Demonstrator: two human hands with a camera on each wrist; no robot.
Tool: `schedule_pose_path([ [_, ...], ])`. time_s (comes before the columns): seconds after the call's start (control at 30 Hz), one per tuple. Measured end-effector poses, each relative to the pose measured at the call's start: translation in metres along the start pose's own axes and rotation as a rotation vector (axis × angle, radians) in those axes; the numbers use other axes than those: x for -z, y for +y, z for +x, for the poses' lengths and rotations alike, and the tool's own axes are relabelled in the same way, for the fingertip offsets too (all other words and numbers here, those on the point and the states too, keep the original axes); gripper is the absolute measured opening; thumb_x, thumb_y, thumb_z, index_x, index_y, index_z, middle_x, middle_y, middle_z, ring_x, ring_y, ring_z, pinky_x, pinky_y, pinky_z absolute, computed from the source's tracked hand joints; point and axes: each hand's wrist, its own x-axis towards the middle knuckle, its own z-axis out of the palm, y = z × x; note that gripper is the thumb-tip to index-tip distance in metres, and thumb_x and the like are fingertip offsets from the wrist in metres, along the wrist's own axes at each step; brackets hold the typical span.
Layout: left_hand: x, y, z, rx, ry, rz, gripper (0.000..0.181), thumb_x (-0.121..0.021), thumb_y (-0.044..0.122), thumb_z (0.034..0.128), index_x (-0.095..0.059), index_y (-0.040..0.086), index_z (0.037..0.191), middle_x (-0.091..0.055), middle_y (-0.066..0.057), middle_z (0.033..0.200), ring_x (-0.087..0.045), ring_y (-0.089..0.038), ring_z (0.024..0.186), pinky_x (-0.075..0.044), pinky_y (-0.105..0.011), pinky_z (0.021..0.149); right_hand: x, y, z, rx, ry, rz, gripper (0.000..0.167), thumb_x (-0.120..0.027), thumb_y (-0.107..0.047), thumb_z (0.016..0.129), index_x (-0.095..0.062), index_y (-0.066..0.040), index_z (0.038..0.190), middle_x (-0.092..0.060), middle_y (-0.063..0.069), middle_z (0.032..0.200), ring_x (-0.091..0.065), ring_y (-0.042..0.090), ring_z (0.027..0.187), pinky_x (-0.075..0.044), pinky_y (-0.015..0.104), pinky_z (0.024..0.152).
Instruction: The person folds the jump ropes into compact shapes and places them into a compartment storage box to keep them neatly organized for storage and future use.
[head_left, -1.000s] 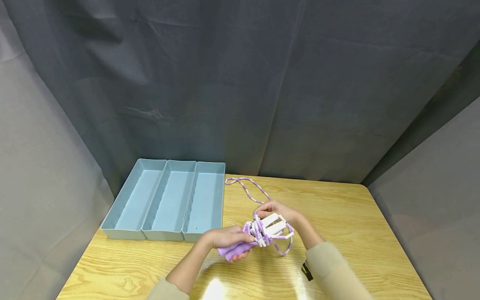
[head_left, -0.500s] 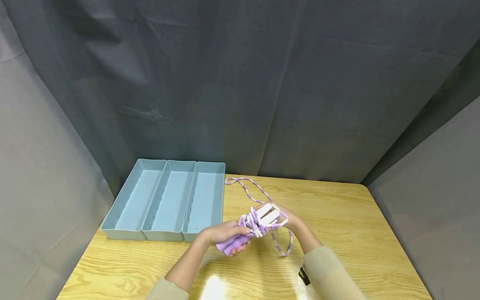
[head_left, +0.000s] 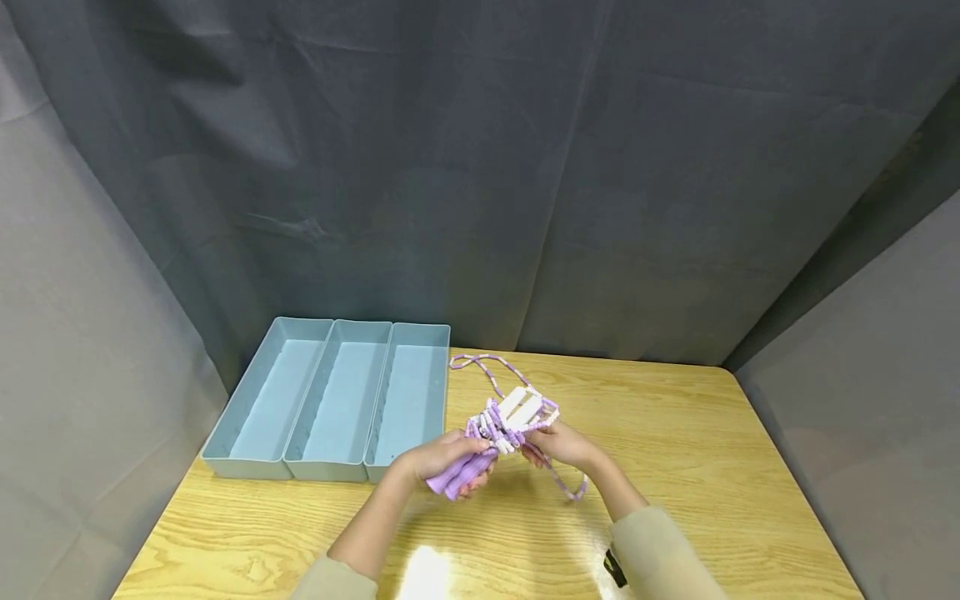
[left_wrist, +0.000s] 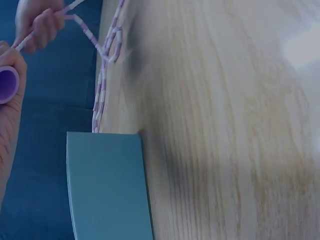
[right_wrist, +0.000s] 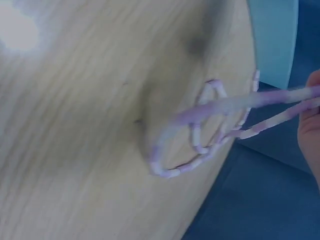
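Observation:
In the head view my left hand (head_left: 441, 458) grips the two handles of a beaded jump rope, purple at their near ends (head_left: 459, 477) and white at their far ends (head_left: 522, 407). Purple-and-white rope (head_left: 495, 427) is wound several times round the handles' middle. My right hand (head_left: 566, 446) holds the rope beside the white ends, fingers curled round it. Slack rope (right_wrist: 165, 172) hangs in a loop below that hand, seen in the right wrist view. More rope (head_left: 480, 360) trails to the table's back edge. A handle's hollow purple end (left_wrist: 7, 84) faces the left wrist camera.
Three light-blue trays (head_left: 444, 392) stand side by side on the wooden table (head_left: 675, 450), left of the hands. A dark curtain (head_left: 480, 167) rises behind the table, and pale cloth walls stand at both sides. A small black-and-yellow item (head_left: 615, 568) shows by the right sleeve.
Both hands and the wound bundle have shifted up and to the left. My right hand has passed from the far side of the white ends to their right, carrying rope round.

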Motion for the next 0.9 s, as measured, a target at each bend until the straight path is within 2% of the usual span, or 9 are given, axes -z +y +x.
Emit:
schedule_pose_path([
  [0.1, 0.003, 0.0, 0.0, -0.024, 0.016, -0.037, 0.036, -0.033, 0.031, 0.0949, -0.045, -0.001, 0.084, -0.051, -0.001, 0.06, -0.048, -0.009, 0.045, -0.042, -0.019, 0.04, 0.0, -0.002, -0.003, -0.051, -0.006, 0.038, 0.037, -0.027, -0.006, 0.1, -0.051, 0.012, 0.078, -0.047, 0.021, 0.057, -0.043, 0.013, 0.047, -0.041, 0.029, 0.041],
  [0.2, 0.003, -0.001, 0.0, -0.036, 0.024, -0.059, 0.037, -0.031, 0.03, 0.0959, -0.044, -0.003, 0.085, -0.051, -0.001, 0.061, -0.048, -0.009, 0.046, -0.042, -0.019, 0.041, 0.0, 0.0, -0.005, -0.023, -0.002, 0.031, 0.039, -0.027, -0.011, 0.101, -0.052, 0.009, 0.077, -0.046, 0.016, 0.056, -0.042, 0.009, 0.046, -0.041, 0.025, 0.041],
  [0.33, -0.002, 0.006, -0.003, -0.062, 0.04, -0.078, 0.033, -0.027, 0.024, 0.0971, -0.046, 0.0, 0.085, -0.051, -0.001, 0.062, -0.048, -0.008, 0.048, -0.041, -0.019, 0.041, -0.003, 0.0, -0.005, 0.014, 0.0, 0.033, 0.038, -0.027, -0.012, 0.101, -0.052, 0.005, 0.078, -0.044, 0.022, 0.056, -0.041, 0.01, 0.046, -0.038, 0.034, 0.039],
  [0.43, -0.006, 0.012, -0.006, -0.083, 0.046, -0.088, 0.031, -0.025, 0.02, 0.0975, -0.048, 0.004, 0.084, -0.052, 0.0, 0.063, -0.048, -0.007, 0.049, -0.041, -0.018, 0.042, -0.006, -0.001, -0.005, -0.001, 0.008, 0.045, 0.038, -0.027, -0.012, 0.101, -0.051, 0.006, 0.078, -0.042, 0.026, 0.057, -0.039, 0.01, 0.046, -0.033, 0.041, 0.039],
  [0.63, -0.007, 0.012, -0.006, -0.126, 0.033, -0.122, 0.031, -0.024, 0.019, 0.0985, -0.049, 0.006, 0.085, -0.051, 0.001, 0.063, -0.049, -0.007, 0.05, -0.04, -0.018, 0.043, -0.007, 0.004, -0.007, 0.008, 0.028, 0.039, 0.038, -0.026, -0.011, 0.101, -0.047, 0.008, 0.075, -0.038, 0.027, 0.057, -0.037, 0.007, 0.045, -0.03, 0.041, 0.037],
  [0.73, -0.007, 0.011, -0.005, -0.137, 0.03, -0.138, 0.031, -0.024, 0.018, 0.0986, -0.048, 0.004, 0.086, -0.051, 0.001, 0.063, -0.049, -0.007, 0.05, -0.04, -0.018, 0.043, -0.007, 0.003, -0.008, 0.002, 0.033, 0.043, 0.038, -0.027, -0.011, 0.101, -0.046, 0.008, 0.074, -0.038, 0.027, 0.057, -0.037, 0.006, 0.045, -0.03, 0.039, 0.037],
  [0.9, -0.007, 0.01, -0.005, -0.148, 0.033, -0.154, 0.031, -0.023, 0.018, 0.0984, -0.047, 0.002, 0.086, -0.051, 0.0, 0.063, -0.049, -0.008, 0.05, -0.04, -0.018, 0.043, -0.008, -0.013, -0.011, 0.003, 0.054, 0.031, 0.038, -0.029, -0.01, 0.1, -0.045, 0.014, 0.074, -0.038, 0.022, 0.055, -0.037, 0.006, 0.046, -0.033, 0.024, 0.037],
])
